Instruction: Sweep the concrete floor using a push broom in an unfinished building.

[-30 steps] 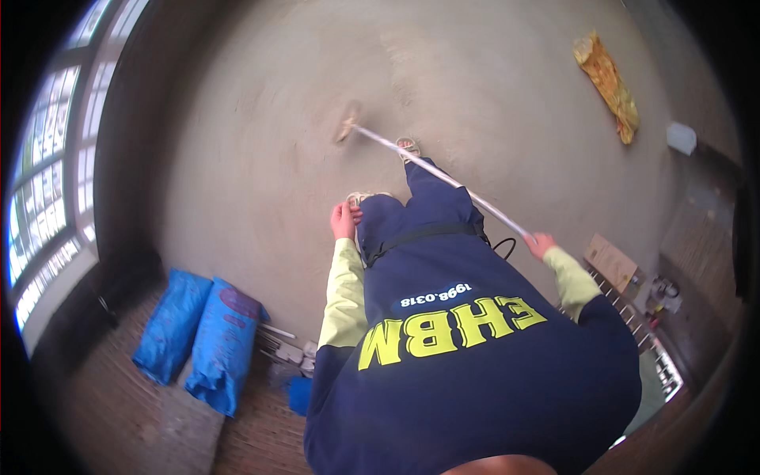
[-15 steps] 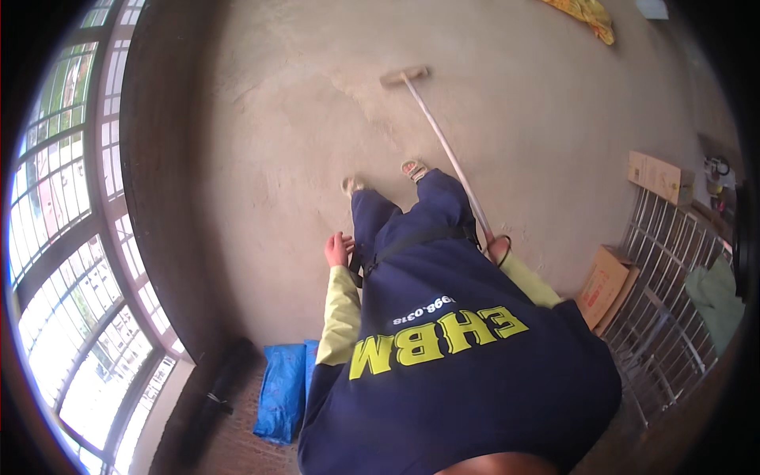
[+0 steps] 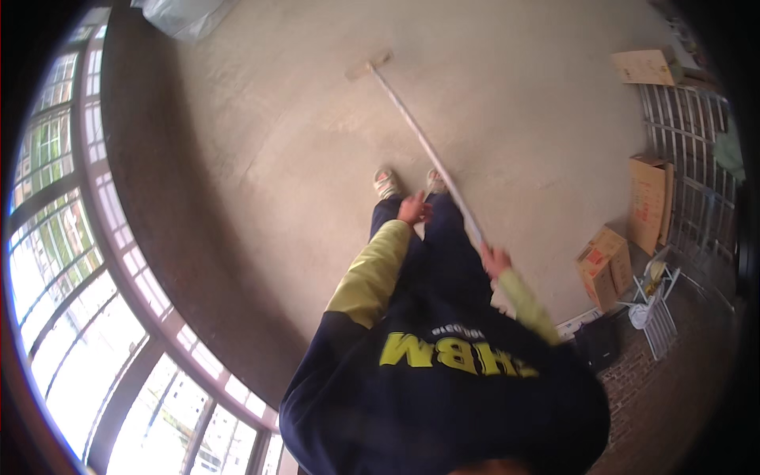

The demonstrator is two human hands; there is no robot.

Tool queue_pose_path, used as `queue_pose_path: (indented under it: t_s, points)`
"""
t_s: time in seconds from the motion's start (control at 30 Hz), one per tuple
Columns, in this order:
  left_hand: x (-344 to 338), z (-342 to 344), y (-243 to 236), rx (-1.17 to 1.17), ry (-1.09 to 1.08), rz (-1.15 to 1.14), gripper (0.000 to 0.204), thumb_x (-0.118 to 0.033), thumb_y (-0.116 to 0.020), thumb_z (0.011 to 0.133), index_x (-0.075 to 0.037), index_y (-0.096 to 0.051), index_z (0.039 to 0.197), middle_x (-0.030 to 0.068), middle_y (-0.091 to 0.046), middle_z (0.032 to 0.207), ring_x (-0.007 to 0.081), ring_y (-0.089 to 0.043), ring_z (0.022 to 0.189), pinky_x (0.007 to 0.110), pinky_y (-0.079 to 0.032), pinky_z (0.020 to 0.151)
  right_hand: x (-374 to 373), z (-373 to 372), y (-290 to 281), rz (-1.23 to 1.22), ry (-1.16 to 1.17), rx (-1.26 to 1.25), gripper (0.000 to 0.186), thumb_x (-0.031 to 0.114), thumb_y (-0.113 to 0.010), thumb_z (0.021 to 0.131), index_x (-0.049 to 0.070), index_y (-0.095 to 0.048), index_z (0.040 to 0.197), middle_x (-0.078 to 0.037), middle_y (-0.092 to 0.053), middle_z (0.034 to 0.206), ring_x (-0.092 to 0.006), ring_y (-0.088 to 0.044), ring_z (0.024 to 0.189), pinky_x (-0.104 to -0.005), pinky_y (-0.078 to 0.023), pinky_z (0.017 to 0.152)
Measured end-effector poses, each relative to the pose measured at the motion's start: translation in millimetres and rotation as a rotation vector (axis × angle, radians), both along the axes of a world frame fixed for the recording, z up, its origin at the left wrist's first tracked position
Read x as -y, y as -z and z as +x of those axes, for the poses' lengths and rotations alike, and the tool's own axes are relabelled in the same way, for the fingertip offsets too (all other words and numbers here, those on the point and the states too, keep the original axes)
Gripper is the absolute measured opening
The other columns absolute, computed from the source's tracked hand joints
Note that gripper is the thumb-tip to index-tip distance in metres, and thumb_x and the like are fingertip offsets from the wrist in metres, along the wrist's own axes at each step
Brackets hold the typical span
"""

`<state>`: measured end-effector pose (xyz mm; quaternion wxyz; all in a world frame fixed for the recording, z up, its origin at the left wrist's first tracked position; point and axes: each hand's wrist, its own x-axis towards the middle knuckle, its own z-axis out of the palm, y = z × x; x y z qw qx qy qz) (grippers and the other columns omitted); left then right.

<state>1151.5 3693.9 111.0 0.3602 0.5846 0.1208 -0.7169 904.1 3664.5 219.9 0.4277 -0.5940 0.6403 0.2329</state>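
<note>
My right hand (image 3: 494, 260) grips the pole (image 3: 427, 148) of a long-handled floor tool, whose flat head (image 3: 370, 65) rests on the concrete floor (image 3: 546, 134) beyond my feet. My left hand (image 3: 414, 208) is raised in front of my legs, just left of the pole and not on it; its fingers look loosely apart and empty, though slightly blurred. Both my sandaled feet (image 3: 386, 184) stand on the floor, with the pole crossing beside the right one.
Barred windows (image 3: 51, 222) run along the left beside a dark low wall (image 3: 158, 190). A pale plastic-covered item (image 3: 182, 16) lies at the top left. At the right are cardboard boxes (image 3: 602, 269), metal grilles (image 3: 689, 134), a folded metal chair (image 3: 657, 324) and a black bag (image 3: 594, 344).
My left hand has moved from beside my left thigh to the middle, near the pole. My view has turned: the blue and yellow sacks left view and the pale plastic item entered.
</note>
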Motion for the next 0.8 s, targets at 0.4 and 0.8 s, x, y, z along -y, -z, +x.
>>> queue_pose_path:
  t_s: [0.4,0.8]
  points:
    - [61,-189,96,0.245,0.369,0.084,0.052,-0.036,-0.047,0.081,0.004,-0.035,0.112,0.0221,-0.057,0.078,0.0357,-0.058,0.071,0.043,-0.046,0.062,-101,-40,32,0.016,0.236,-0.038,0.046,0.039,-0.033,0.086,0.001,-0.049,0.068,-0.017,-0.055,0.058,-0.0306,-0.058,0.06,-0.0367,-0.045,0.049]
    - [131,-133,122,0.714,0.532,0.034,0.025,-0.02,-0.046,0.079,0.0,-0.04,0.094,0.0259,-0.055,0.083,0.0421,-0.053,0.078,0.047,-0.043,0.065,-80,-38,54,-0.021,0.354,0.185,0.045,0.044,-0.037,0.085,0.006,-0.048,0.063,-0.006,-0.046,0.048,-0.0128,-0.049,0.041,-0.0296,-0.038,0.04]
